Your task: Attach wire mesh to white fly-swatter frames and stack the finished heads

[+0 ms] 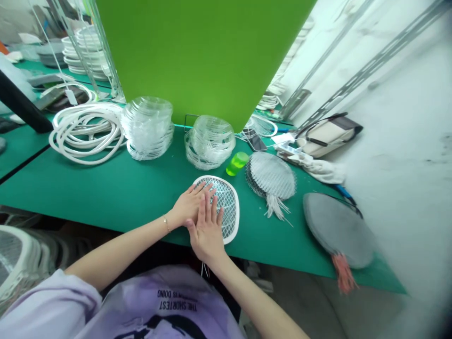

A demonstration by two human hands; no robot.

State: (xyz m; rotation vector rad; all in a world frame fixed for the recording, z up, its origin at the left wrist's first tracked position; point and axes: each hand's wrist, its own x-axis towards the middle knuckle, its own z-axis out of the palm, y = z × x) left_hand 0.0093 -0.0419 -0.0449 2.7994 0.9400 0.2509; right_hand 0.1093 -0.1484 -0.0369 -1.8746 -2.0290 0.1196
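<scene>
A white-framed mesh head, like that of an electric fly swatter point(229, 207), lies flat at the front of the green table. On its left part rests my left hand point(190, 205), palm down with fingers stretched out. My right hand point(208, 235) lies flat on the near part of the mesh, fingers extended and partly over my left hand. Thin wires hang below the frame near the table edge. Neither hand grips anything that I can see.
Behind stand two stacks of clear plastic rings point(148, 127) and a coil of white frames point(88, 132). A green jar point(237, 164), round mesh sheets point(273, 176), a grey mesh stack point(337, 230), a phone point(254, 140) and a bag point(328, 134) lie rightward. A green panel point(205, 56) rises behind.
</scene>
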